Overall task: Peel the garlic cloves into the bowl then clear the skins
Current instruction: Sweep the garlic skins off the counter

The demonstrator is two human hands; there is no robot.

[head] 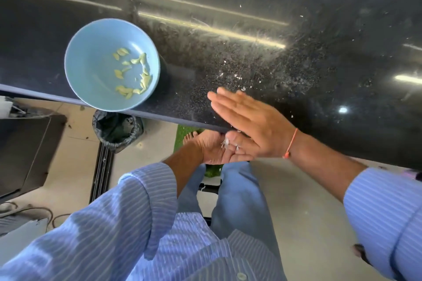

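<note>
- Peeled garlic cloves [131, 72] lay scattered in the blue bowl [91, 84], which stood at the near edge of the black counter [274, 52] — partly overhanging it.
- The right hand [249, 120] was flat, fingers straight and together, its edge on the counter by the rim.
- The left hand [217, 148] was cupped palm-up just below the counter edge, fingers loosely curved, with papery garlic skins [226, 143] in its palm.
- Small white skin flecks [230, 75] dotted the counter beyond the right hand.
- A lined bin [116, 128] stood on the floor below the bowl.
</note>
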